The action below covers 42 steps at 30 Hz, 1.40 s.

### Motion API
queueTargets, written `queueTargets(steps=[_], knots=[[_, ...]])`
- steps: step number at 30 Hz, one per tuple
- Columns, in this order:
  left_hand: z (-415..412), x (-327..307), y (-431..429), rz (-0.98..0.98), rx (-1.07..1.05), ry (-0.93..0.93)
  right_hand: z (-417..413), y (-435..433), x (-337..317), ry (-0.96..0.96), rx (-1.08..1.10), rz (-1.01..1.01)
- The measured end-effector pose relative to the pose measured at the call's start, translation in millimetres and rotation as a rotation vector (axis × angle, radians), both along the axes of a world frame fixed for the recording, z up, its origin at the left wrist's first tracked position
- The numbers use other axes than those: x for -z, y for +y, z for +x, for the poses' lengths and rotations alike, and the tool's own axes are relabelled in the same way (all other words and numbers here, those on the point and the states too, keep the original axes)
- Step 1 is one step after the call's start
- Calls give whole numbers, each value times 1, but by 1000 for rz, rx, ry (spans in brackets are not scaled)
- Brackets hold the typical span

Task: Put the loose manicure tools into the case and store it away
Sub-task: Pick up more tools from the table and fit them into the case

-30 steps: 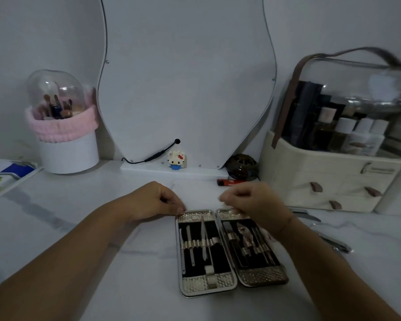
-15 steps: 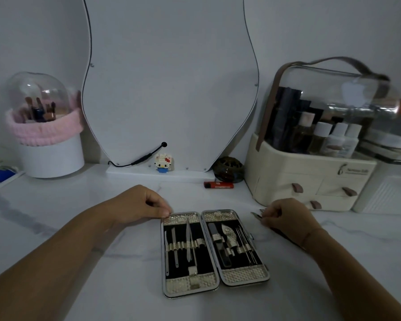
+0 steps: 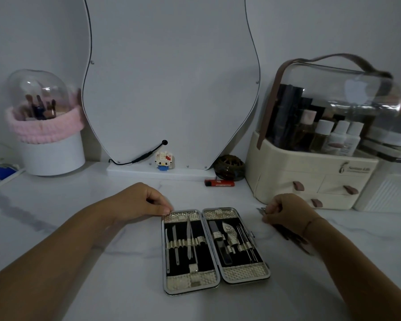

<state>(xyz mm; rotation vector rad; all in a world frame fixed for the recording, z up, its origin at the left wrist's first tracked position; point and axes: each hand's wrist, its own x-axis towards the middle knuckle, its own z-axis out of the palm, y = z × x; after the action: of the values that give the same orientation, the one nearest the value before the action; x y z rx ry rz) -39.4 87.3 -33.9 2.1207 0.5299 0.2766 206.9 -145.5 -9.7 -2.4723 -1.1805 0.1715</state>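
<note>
Manicure case (image 3: 244,272) is seen in the head view lying flat and fully opened on the white bench (image 3: 79,228), at about 6 o'clock from the tall curved mirror (image 3: 171,77). Both halves are lined in black and are filled with metal tools held under straps. Tweezers (image 3: 189,239) and thin implements are kept in the left half, a nail clipper (image 3: 229,232) and a file in the right half.

The left hand (image 3: 141,200) is laid on the bench at 10 o'clock of the case, its fingers curled and its fingertips set against the far left corner. Whether the rim is pinched in that grip cannot be told. The right hand (image 3: 287,212) is held at 2 o'clock of the case, just apart from it. A small loose tool (image 3: 261,210) is pinched in its narrow grip, the metal tip left showing toward 9 o'clock. Dark shapes under the right wrist are too blurred to be identified.

A red lighter (image 3: 219,183) is laid at 12 o'clock of the case, near a dark round dish (image 3: 229,167) and a small toy figure (image 3: 163,159) at the mirror's base. A cream organiser (image 3: 310,177) with a clear lid is stood at 2 o'clock, and a white brush holder (image 3: 51,156) with a pink band at 10 o'clock.
</note>
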Motion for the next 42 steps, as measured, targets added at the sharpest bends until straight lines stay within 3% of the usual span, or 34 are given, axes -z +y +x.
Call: queueTargets(steps=[4,19,26,33,42], knots=[[0,0,0,4,2,-3,4,-4,3,-10,37,68],[0,-1,-1,2,-12,-11,12,4,10,-35,82,-10],[1,0,-1,-2,-19,-3,11,-2,11,4,45,151],[1,1,1,3,-23,6,14,-3,13,-50,53,210],[1,1,1,4,-25,-2,6,-7,0,16,87,318]])
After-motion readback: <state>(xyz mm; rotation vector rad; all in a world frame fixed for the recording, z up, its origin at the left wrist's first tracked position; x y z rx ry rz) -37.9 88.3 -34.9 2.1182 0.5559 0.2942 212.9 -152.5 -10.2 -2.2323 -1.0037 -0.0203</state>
